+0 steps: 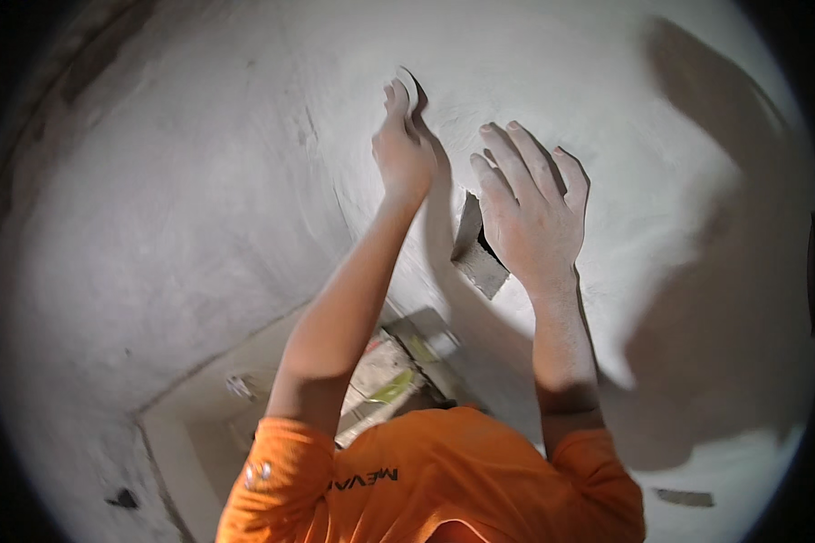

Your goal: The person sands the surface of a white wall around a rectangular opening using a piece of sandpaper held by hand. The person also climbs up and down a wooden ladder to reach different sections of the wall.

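Note:
My left hand (402, 156) is raised to the pale plastered wall (552, 54), its fingers curled round a pale, rounded flat piece (408, 89) that lies against the surface. Whether this is a scraper or a pad I cannot make out. Lower and to the right, my right hand (532, 213) is spread flat at the wall, fingers apart and dusted with white. Nothing shows in it. Partly behind its heel is a square-edged hole (480, 267) cut into the wall, with a dark inside.
A wall corner runs down left of my left hand, with another plastered wall (154, 226) beyond it. Below, a recess (186, 452) holds loose items, among them a yellow-green piece (392, 387). A narrow slot (685, 498) shows at lower right. My shadow darkens the right side.

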